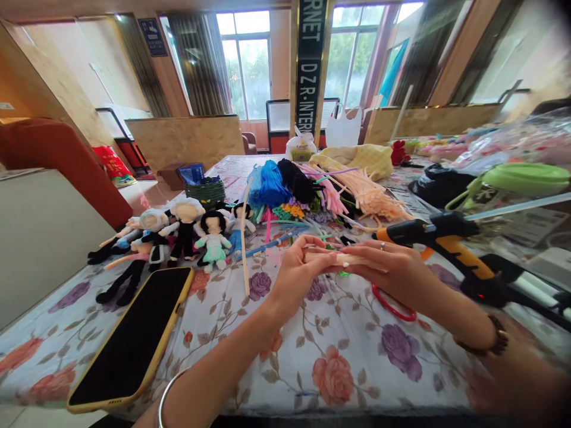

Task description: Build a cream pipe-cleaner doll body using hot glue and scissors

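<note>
Both of my hands meet above the flowered tablecloth [334, 368]. My left hand [297, 270] has its fingers closed on one end of a cream-coloured bundle of soft stems [352, 259]. The other end lies in my right hand [395, 267], its fingers wrapped along it. Parts of the bundle are hidden by my fingers. Beneath my right hand is a red ring-shaped handle [395, 306]. A single cream stem [244, 244] stands out to the left of my left hand.
Several small dolls [213, 241] and a yellow-cased phone [134, 339] are on the left. Colourful stems [272, 184] are heaped behind my hands. A black and orange glue gun [459, 252] stands at the right, near a green-lidded container [526, 178].
</note>
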Motion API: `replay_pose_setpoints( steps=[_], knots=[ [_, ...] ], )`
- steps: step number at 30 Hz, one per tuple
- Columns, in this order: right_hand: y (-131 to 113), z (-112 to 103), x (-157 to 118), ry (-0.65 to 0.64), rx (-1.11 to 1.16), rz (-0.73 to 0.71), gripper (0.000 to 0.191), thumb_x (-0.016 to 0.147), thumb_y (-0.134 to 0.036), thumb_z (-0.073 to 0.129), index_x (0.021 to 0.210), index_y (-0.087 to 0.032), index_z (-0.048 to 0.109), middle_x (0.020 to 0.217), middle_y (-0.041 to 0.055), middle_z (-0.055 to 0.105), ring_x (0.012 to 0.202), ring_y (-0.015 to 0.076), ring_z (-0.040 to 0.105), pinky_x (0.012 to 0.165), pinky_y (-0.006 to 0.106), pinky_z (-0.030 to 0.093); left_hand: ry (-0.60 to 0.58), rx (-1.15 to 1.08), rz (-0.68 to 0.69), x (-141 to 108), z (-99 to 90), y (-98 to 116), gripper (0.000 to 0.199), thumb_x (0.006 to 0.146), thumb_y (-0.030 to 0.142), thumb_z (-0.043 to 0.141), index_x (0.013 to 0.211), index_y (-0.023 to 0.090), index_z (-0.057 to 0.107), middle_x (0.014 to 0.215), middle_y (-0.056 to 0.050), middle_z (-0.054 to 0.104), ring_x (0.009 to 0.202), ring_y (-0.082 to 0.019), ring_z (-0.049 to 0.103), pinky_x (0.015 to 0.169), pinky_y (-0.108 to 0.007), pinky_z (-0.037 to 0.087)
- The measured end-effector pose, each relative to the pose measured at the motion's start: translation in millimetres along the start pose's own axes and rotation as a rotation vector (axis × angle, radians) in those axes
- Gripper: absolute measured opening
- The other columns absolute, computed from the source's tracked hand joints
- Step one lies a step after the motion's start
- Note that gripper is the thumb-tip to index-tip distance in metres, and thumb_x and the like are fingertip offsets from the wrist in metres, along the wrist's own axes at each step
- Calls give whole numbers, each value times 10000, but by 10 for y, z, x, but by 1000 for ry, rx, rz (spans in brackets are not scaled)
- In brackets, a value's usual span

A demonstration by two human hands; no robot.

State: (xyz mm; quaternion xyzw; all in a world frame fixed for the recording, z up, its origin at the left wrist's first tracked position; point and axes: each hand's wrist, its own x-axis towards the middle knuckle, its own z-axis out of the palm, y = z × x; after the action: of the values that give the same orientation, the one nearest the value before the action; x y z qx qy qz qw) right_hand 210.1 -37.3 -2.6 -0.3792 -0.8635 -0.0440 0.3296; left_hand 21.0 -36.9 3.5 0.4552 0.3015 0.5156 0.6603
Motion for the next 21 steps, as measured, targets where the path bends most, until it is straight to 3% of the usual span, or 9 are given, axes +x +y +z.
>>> replay_pose_setpoints(
  steps=[9, 21],
  knots=[
    [-49, 1, 17, 6, 44, 93, 204, 864, -305, 546, 1026, -245, 654, 909, 4, 706, 757, 146, 633, 682, 273, 500, -10, 18, -6, 11, -10, -13, 236, 714, 194, 676, 837, 166, 477, 709, 18, 606, 711, -122, 635, 815, -343, 519],
    [-20, 14, 15, 68, 44, 86, 167, 836, -270, 582, 953, -232, 695, 860, 21, 713, 747, 154, 644, 661, 270, 509, 8, 8, -36, -3, 1, 7, 293, 675, 179, 708, 839, 170, 466, 773, -23, 671, 761, -147, 663, 807, -335, 530]
  ],
)
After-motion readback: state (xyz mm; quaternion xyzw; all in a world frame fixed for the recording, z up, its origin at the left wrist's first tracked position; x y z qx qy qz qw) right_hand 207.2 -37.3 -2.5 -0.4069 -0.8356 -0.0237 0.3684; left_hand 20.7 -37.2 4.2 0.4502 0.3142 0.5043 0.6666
